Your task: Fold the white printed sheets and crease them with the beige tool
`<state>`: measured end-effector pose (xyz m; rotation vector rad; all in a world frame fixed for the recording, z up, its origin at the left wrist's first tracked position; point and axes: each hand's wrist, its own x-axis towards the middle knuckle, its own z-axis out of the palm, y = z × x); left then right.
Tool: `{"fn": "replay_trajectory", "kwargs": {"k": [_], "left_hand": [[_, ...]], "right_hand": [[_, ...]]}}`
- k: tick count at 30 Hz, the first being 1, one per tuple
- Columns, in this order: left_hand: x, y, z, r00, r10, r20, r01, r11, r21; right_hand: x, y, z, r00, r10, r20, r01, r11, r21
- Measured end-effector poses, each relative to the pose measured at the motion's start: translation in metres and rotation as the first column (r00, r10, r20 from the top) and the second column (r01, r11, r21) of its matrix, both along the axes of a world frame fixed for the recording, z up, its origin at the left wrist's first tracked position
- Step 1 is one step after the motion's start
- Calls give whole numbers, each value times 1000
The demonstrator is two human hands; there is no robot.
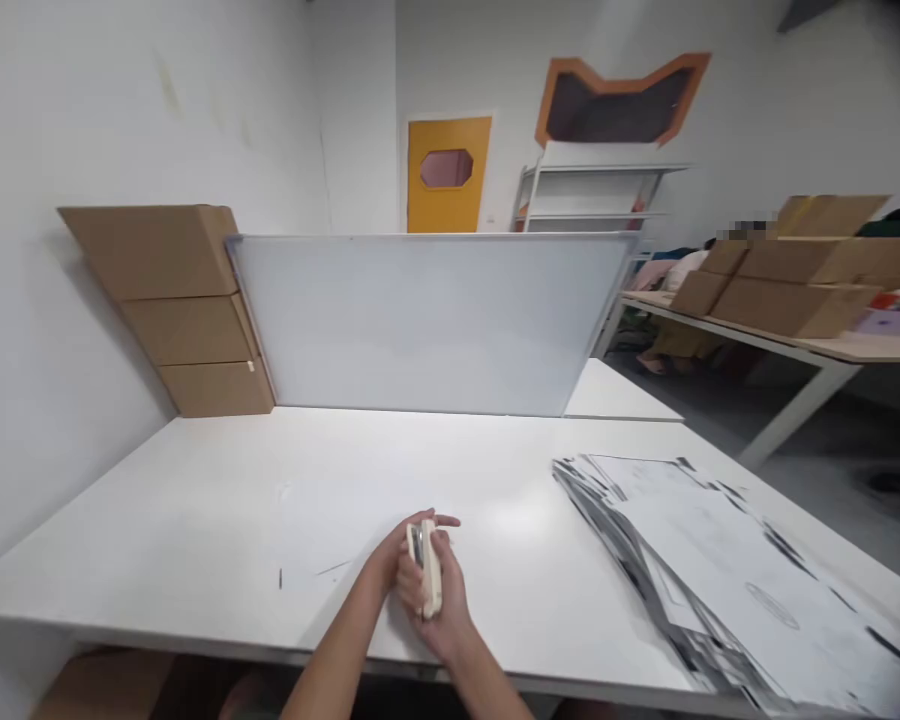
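Note:
My right hand [446, 605] is closed round a cream stapler [432, 575], held upright over the white table near its front edge. The stapler's metal inner part shows along its left side. My left hand [409, 532] is right behind the stapler's upper end, with fingers stretched out to the right past it. Most of that palm is hidden, and I cannot tell whether it touches the stapler. Left of my hands lie a short dark stick-like piece [280, 578] and a thin strip [334, 567] on the table.
A thick, uneven stack of printed paper sheets [720, 560] covers the table's right side. A whiteboard panel [435, 325] stands along the back, beside stacked cardboard boxes [195, 330]. Another table [832, 345] with boxes stands at right, a person partly visible behind it.

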<state>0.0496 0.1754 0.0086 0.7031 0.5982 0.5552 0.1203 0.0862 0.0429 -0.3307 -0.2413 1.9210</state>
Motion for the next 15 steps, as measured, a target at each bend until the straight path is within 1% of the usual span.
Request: {"fn": "replay_trajectory", "kwargs": {"k": [2, 3, 4, 7, 9, 10, 11, 13, 14, 15], "left_hand": [[-1, -2, 0, 998, 70, -3, -70, 998, 0], [-1, -4, 1, 995, 100, 0, -100, 995, 3], [0, -5, 2, 993, 120, 9, -120, 993, -1], [4, -5, 7, 988, 134, 74, -129, 989, -65], [6, -6, 8, 984, 141, 111, -128, 985, -115], [7, -7, 8, 980, 157, 123, -143, 983, -116], [7, -8, 8, 973, 188, 133, -176, 980, -97], [7, -12, 7, 943, 288, 167, -295, 955, 21], [7, -15, 7, 919, 351, 180, -373, 921, 113], [8, -16, 6, 894, 410, 181, -443, 871, 213]], "right_hand": [[9, 23, -6, 994, 89, 59, -95, 991, 96], [13, 33, -9, 988, 128, 91, -138, 983, 124], [16, 40, -14, 985, 142, 99, -155, 979, 132], [19, 49, -24, 991, 102, 84, -114, 982, 149], [18, 50, -28, 998, 29, 57, -38, 988, 147], [18, 50, -29, 999, -24, 48, 18, 991, 131], [18, 52, -30, 996, -78, 53, 72, 992, 104], [21, 58, -30, 976, -173, 131, 169, 985, 39], [24, 63, -29, 953, -215, 214, 214, 976, 28], [26, 69, -28, 918, -248, 309, 249, 968, 35]]}}
